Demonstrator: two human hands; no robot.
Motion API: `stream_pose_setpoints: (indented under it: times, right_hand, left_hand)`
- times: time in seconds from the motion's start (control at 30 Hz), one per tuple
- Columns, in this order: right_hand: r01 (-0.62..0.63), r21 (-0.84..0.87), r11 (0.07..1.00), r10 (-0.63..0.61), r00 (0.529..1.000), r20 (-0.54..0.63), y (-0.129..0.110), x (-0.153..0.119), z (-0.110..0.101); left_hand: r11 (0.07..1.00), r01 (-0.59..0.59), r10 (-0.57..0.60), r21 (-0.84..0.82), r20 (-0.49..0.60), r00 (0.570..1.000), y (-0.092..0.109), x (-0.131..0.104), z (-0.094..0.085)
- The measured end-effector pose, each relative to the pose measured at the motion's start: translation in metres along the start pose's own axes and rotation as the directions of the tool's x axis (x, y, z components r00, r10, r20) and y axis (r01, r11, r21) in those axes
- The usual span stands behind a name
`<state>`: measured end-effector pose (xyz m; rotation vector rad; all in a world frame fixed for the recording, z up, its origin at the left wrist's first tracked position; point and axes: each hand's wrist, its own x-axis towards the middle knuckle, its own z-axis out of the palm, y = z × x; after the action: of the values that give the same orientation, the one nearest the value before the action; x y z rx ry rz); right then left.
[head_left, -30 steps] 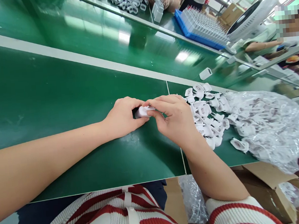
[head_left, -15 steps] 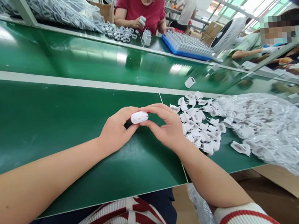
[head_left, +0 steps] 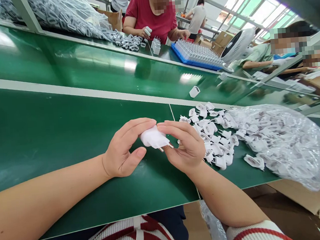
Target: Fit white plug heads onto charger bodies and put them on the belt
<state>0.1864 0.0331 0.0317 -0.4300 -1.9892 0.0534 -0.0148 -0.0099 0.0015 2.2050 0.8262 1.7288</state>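
A white two-pin plug adapter (head_left: 154, 137) is between my hands above the green work surface, tilted so that its metal pins point down and to the right. My right hand (head_left: 185, 145) is closed on its right end, fingertips on top and the thumb partly hidden behind the pins. The fingers of my left hand (head_left: 127, 146) rest against its upper left side, while the left thumb stands apart from it. Just beyond my right hand lies a loose pile of similar white plug pieces (head_left: 216, 147).
A clear plastic bag (head_left: 286, 139) of white pieces lies at right. One white housing (head_left: 194, 91) sits on the green strip beyond the pale rail (head_left: 91, 92). Across it, a person in red (head_left: 151, 13) works beside a blue tray (head_left: 191, 60) of upright plugs. Cardboard boxes (head_left: 299, 201) stand below right.
The plug adapter has turned from end-on to side-on, so its pins now show. My left thumb has come away from it. Across the line, the co-worker's hand has lifted near the tray.
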Motion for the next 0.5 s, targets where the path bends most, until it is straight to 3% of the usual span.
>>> stream_pose_setpoints:
  times: [0.17, 0.33, 0.5]
  right_hand:
    - [0.036, -0.056, 0.998, -0.038, 0.998, -0.041, -0.006, -0.004, 0.007]
    - [0.035, -0.021, 0.999, -0.036, 0.998, -0.058, -0.01, -0.006, 0.009]
    - [0.033, -0.013, 0.999, -0.034, 0.996, -0.084, -0.012, -0.006, 0.006]
  left_hand:
    - [0.997, 0.077, -0.076, 0.005, -0.093, 0.993, 0.012, 0.003, 0.007]
    - [0.967, 0.206, -0.229, -0.154, -0.151, 0.962, 0.022, 0.006, 0.01]
    - [0.963, 0.126, -0.167, -0.24, -0.159, 0.973, 0.019, 0.001, 0.01]
